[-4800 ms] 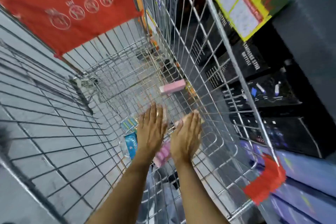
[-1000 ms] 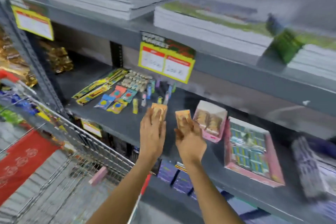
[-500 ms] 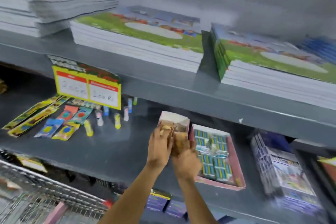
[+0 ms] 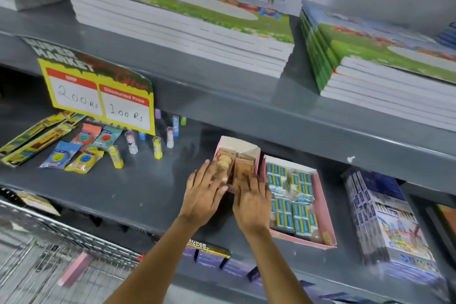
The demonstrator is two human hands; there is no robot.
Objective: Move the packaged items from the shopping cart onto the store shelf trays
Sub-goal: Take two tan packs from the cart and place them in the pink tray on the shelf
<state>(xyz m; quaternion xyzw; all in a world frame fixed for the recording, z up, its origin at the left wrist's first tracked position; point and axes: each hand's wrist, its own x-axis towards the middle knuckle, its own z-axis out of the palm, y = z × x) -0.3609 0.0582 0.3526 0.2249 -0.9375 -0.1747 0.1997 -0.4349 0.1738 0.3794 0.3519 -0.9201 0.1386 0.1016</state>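
Observation:
A small pink tray [image 4: 240, 146] stands on the grey middle shelf [image 4: 138, 187] and holds brown packaged items [image 4: 243, 166]. My left hand [image 4: 206, 191] lies over the tray's left half, its fingers on a tan pack [image 4: 223, 161]. My right hand [image 4: 250, 198] covers the tray's front right, fingers spread on another brown pack. Whether either hand still grips its pack is unclear. To the right sits a wider pink tray [image 4: 323, 207] filled with blue-and-white packets. The wire shopping cart [image 4: 44, 259] is at the lower left, with a pink pack [image 4: 74, 269] inside.
The upper shelf carries stacks of notebooks [image 4: 182, 20] close above my hands. A yellow price sign [image 4: 98, 99] hangs at left over loose glue sticks [image 4: 158, 147] and flat sachets [image 4: 84, 148]. Boxed packs [image 4: 387, 219] stand at the right. Purple boxes [image 4: 209, 258] fill the lower shelf.
Both hands carried brown packs from the cart up to the shelf and have lowered them into the small pink tray. The view has moved closer to the shelf.

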